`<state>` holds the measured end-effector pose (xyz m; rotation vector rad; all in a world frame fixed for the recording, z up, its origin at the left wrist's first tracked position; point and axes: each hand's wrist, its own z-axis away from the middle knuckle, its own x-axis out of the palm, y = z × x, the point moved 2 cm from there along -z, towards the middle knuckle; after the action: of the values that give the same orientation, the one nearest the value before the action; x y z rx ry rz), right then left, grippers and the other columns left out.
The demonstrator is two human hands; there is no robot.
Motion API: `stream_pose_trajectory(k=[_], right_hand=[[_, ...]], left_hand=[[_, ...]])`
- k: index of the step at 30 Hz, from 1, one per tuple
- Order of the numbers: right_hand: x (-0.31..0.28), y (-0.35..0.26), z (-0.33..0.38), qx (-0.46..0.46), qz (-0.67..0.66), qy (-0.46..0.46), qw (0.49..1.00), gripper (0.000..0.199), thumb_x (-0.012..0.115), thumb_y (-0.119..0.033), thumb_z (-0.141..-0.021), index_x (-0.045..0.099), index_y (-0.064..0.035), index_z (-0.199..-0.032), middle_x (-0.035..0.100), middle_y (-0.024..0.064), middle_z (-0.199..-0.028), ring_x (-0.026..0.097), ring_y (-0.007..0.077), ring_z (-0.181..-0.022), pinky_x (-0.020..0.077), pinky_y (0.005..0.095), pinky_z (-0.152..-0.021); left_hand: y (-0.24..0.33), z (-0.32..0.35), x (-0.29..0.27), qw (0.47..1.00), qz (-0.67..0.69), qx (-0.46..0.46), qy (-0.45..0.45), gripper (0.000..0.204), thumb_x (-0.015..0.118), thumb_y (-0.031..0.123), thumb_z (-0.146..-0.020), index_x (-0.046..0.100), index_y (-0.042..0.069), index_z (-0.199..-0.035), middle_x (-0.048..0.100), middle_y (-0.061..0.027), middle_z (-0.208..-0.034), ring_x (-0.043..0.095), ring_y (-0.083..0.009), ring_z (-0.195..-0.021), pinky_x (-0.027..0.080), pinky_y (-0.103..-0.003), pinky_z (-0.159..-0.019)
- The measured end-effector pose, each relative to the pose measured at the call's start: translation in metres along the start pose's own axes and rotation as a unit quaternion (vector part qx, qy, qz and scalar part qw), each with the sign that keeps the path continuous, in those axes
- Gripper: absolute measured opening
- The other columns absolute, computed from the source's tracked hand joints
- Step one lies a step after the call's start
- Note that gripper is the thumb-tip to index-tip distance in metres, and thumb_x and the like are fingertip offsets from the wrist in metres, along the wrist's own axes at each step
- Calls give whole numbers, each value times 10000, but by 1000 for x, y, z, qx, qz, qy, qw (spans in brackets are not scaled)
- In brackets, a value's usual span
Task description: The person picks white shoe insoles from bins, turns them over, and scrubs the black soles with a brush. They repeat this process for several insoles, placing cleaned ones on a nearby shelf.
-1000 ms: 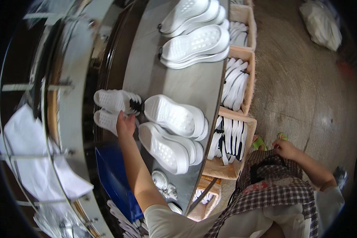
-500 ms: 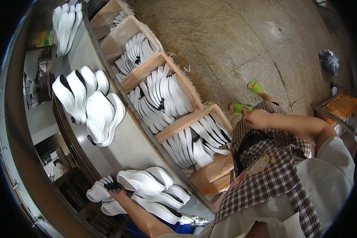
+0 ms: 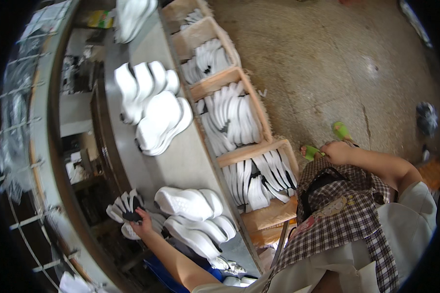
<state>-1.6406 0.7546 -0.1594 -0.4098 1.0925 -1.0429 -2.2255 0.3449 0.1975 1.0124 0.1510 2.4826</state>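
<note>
Grey table [image 3: 173, 168] adjoins crates [image 3: 244, 153]; brown floor [image 3: 303, 63] lies beyond. The left hand [image 3: 141, 222] holds soles [image 3: 124, 202], partly hiding them; whether the right hand [image 3: 337, 152] holds anything, I cannot tell.

Left arm [image 3: 176, 261] stretched forward, left fingers [image 3: 140, 213] clasped, right arm [image 3: 384, 165] bent, right fingers [image 3: 326, 150] before the body

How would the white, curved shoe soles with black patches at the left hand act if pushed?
The white, curved shoe soles at the left hand might slide apart, since they're fanned out. They'd probably feel fairly stiff, because they hold their shape.
</note>
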Motion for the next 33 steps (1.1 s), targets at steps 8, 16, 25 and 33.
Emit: stream_pose_trajectory(k=[8,16,25,33], right_hand=[[-50,-69,-39,-189,-53,67,978,274,597,-163,-785,609,-97,-1051,625,135,-958,587,334,-927,469,437,-803],[-60,-204,-48,-243,-427,-59,869,380,561,-198,-932,463,-20,-1253,575,80,-1159,550,156,-1054,438,283,-935],[-81,-212,12,-162,-758,-115,621,834,559,-266,-903,-55,-165,-1458,217,142,-1458,305,256,-1336,346,426,-1073],[-90,-186,42,-202,-811,-177,520,527,491,-284,-939,308,-26,-1360,511,160,-1240,566,238,-1096,469,372,-961]], left_hand=[[-150,141,-89,968,-160,-23,-189,440,640,170,-806,515,-43,-1170,508,-219,-1173,502,-379,-1081,540,-398,-863],[-263,234,-218,956,-153,-135,-210,476,585,225,-847,486,-39,-1230,530,-219,-1211,533,-346,-1089,528,-479,-854],[-354,228,-297,737,-588,-28,-334,809,699,267,-785,237,61,-1416,431,-138,-1335,498,-268,-1131,453,-396,-872],[-405,181,-187,699,-588,0,-407,704,481,440,-937,191,9,-1411,407,-182,-1340,469,-275,-1201,413,-403,-982]])
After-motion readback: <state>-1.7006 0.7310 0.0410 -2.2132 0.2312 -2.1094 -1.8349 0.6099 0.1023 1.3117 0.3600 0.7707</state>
